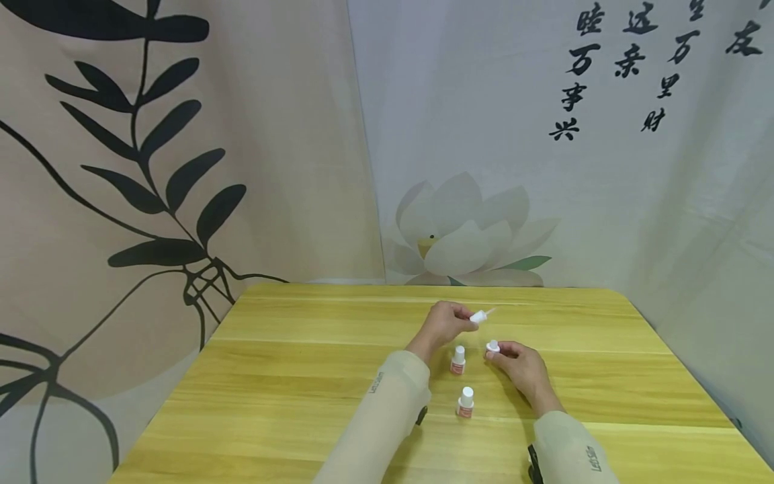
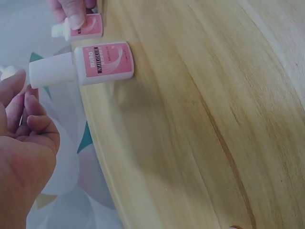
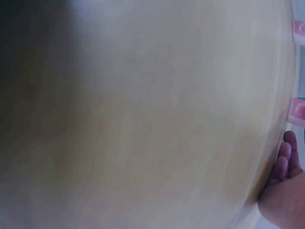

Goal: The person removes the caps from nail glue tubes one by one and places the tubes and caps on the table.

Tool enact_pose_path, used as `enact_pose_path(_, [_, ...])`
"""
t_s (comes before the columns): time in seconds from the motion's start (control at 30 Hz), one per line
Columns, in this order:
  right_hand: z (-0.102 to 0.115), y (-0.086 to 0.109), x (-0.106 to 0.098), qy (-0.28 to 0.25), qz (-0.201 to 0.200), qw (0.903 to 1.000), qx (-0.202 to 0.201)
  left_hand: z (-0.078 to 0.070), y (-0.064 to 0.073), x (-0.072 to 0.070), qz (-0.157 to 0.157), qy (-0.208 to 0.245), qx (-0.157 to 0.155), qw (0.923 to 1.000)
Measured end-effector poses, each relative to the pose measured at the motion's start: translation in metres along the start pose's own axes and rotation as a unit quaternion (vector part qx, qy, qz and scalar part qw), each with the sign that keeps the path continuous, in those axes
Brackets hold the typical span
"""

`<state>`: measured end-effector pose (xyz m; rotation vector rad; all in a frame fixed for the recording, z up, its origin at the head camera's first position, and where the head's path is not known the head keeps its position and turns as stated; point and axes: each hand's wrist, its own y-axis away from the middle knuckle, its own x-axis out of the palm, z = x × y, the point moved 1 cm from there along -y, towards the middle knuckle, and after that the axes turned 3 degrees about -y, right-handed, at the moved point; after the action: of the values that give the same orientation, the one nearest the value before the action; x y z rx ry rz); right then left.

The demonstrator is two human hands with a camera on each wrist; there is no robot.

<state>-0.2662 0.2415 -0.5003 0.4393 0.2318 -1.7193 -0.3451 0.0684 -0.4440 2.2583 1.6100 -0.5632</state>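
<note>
My left hand (image 1: 446, 321) pinches a white brush cap (image 1: 478, 316) above the table, its thin brush pointing up to the right. Lower and to the right, my right hand (image 1: 521, 365) holds an uncapped nail glue bottle (image 1: 492, 347) on the table between thumb and fingers. Its bare white neck and pink label show in the left wrist view, with a thumb across the bottle (image 2: 90, 27). Between the forearms stand two capped nail glue bottles, one farther (image 1: 457, 361) and one nearer (image 1: 465, 402), both upright with white caps. The right wrist view catches my right hand (image 3: 286, 176) only at its edge.
The wooden table (image 1: 290, 376) spreads out on both sides of the arms. Behind it hangs a printed curtain (image 1: 290, 134) with dark leaves, a pale lotus and black characters. Both sleeves (image 1: 387, 410) are beige, and a dark strap shows at each wrist.
</note>
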Motion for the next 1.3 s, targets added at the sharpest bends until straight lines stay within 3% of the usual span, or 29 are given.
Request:
enact_pose_path(0.3, [-0.001, -0.001, 0.0, -0.001, -0.001, 1.0, -0.001, -0.003, -0.004, -0.008, -0.01, 0.029, 0.016, 0.9994])
enact_pose_path(0.77, [0.002, 0.0, 0.0, 0.005, -0.002, 1.0, -0.003, -0.013, -0.007, -0.038, -0.037, 0.108, 0.016, 0.9934])
enact_pose_path(0.93, [0.0, 0.001, -0.001, 0.006, 0.002, 1.0, 0.0, -0.013, -0.006, -0.041, -0.037, 0.122, 0.001, 0.9918])
enact_pose_path(1.3, [0.001, 0.003, 0.0, -0.005, 0.002, 1.0, 0.006, -0.007, -0.004, -0.064, -0.055, 0.134, 0.017, 0.9893])
